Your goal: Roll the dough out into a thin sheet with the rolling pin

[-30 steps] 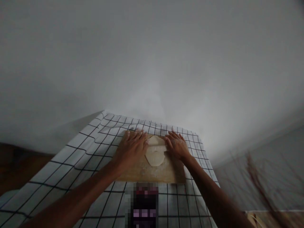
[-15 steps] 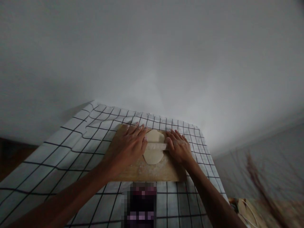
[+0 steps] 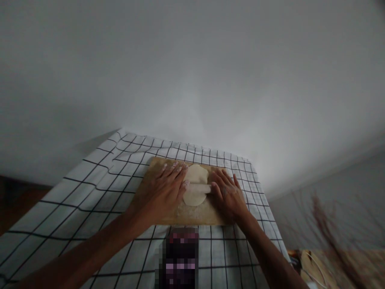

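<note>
A thin pale rolling pin [image 3: 199,188] lies crosswise over a flat, pale piece of dough [image 3: 195,199]. My left hand [image 3: 168,182] rests on the pin's left end, its fingers stretched forward and dusted with flour. Over the right end lies my right hand [image 3: 227,190], palm down with its fingers extended. Both hands press from above rather than wrapping round, and they cover the pin's ends. Dough shows on the far and near sides of the pin. Underneath is a wooden board [image 3: 192,218] with flour scattered on its near part.
The board lies on a white tablecloth [image 3: 126,222] with black grid lines. A blurred-out dark patch [image 3: 182,257] sits at the near edge. Behind the table rises a pale wall [image 3: 192,80]. Dry reddish twigs [image 3: 325,224] and a tan object [image 3: 313,267] stand at the lower right.
The rolling pin has rolled a little toward me over the dough, and both hands have moved back with it. The view has shifted slightly.
</note>
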The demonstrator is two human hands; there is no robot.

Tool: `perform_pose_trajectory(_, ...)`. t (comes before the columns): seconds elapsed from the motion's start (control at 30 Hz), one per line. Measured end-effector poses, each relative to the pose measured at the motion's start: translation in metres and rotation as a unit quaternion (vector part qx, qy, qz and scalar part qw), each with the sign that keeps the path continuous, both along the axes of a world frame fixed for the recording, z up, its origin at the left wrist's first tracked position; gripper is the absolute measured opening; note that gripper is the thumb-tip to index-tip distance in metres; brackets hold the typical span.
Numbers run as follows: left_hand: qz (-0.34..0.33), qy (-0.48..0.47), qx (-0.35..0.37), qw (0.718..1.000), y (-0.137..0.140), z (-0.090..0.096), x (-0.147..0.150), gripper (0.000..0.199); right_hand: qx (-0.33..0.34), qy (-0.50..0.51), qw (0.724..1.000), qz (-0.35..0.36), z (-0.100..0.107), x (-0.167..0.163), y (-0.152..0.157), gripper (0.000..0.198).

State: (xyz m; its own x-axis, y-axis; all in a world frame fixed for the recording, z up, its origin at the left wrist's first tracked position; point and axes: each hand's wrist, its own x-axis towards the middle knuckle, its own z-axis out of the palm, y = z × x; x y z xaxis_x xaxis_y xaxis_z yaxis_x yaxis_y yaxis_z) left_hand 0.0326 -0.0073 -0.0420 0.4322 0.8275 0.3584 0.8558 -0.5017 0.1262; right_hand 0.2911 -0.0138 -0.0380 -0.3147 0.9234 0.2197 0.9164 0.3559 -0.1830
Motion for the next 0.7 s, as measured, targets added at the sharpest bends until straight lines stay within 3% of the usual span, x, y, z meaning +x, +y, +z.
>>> perform_pose_trajectory(0.17,0.029,0.007,-0.010,0.999,0.045,0.001,0.001,0.053,-0.031,-0.026,0.999,-0.025,0.008,-0.005,0.065,0.054)
perform_pose_trajectory(0.3,0.064,0.013,-0.025,0.998,0.066,0.002,0.000,0.052,-0.032,-0.022,0.999,-0.035,0.008,-0.007,0.086,0.056)
perform_pose_trajectory(0.47,0.035,-0.004,0.008,0.999,0.052,0.006,0.001,0.051,-0.003,-0.032,0.999,-0.044,0.005,-0.007,0.065,0.052)
perform_pose_trajectory(0.7,-0.007,-0.030,0.022,0.999,0.010,0.005,0.002,0.053,-0.002,-0.011,0.999,-0.043,0.003,-0.007,0.001,0.050)
